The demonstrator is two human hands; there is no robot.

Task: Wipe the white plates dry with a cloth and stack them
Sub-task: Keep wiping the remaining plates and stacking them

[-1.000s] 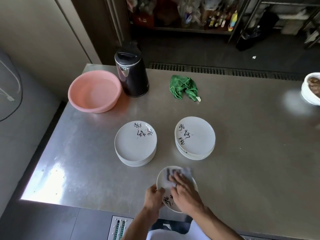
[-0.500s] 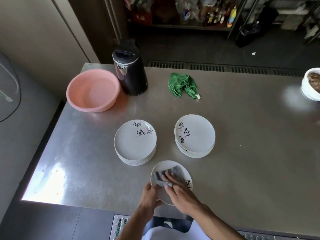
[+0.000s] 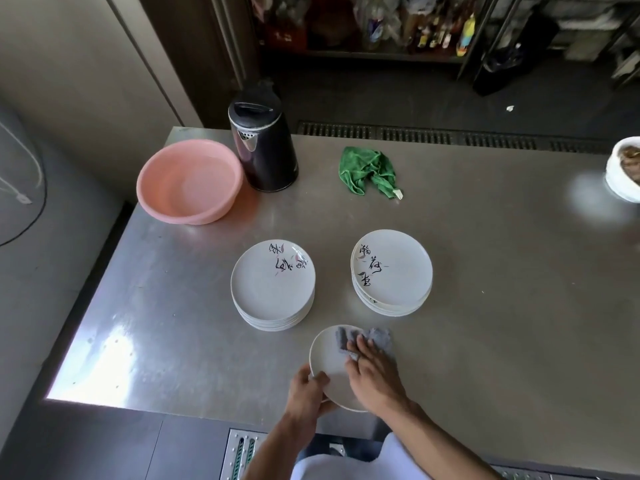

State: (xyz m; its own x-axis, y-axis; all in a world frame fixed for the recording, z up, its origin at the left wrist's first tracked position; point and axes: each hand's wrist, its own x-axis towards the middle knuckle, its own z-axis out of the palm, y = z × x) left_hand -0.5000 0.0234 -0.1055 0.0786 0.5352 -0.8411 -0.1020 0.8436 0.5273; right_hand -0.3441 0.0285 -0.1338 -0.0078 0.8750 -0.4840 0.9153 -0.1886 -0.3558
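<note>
Your right hand's fingers (image 3: 356,345) lie nearly straight and close together, pressing the grey cloth (image 3: 375,336) flat on the upper right part of the plate (image 3: 329,362). Part of the cloth spills over the plate's right rim. Your right hand (image 3: 375,375) covers the plate's lower right part, so any pattern there is hidden.

Your left hand (image 3: 306,393) grips the plate at its lower left edge: the thumb (image 3: 320,380) lies on the upper face and the other fingers curl beneath the rim. The plate sits in the lower centre of the frame, at the near edge of the steel table (image 3: 502,271). You cannot tell whether it rests on the table or is lifted off it.

Just above the plate stand two piles of white plates, apart from each other. The left stack (image 3: 273,289) is the taller, and the right stack (image 3: 391,275) sits a little higher in the frame. Each top plate bears black brush lettering. The plate in your hands touches neither stack.

Further up, a crumpled green cloth (image 3: 369,171) lies above the right stack. A black kettle (image 3: 263,143) stands at the upper centre left, with a pink basin (image 3: 188,181) close against its left side. A white bowl (image 3: 623,171) is cut off by the right edge of the frame. Beyond the table, a floor grate (image 3: 415,136) and a shelf of bottles (image 3: 433,29) fill the top.
</note>
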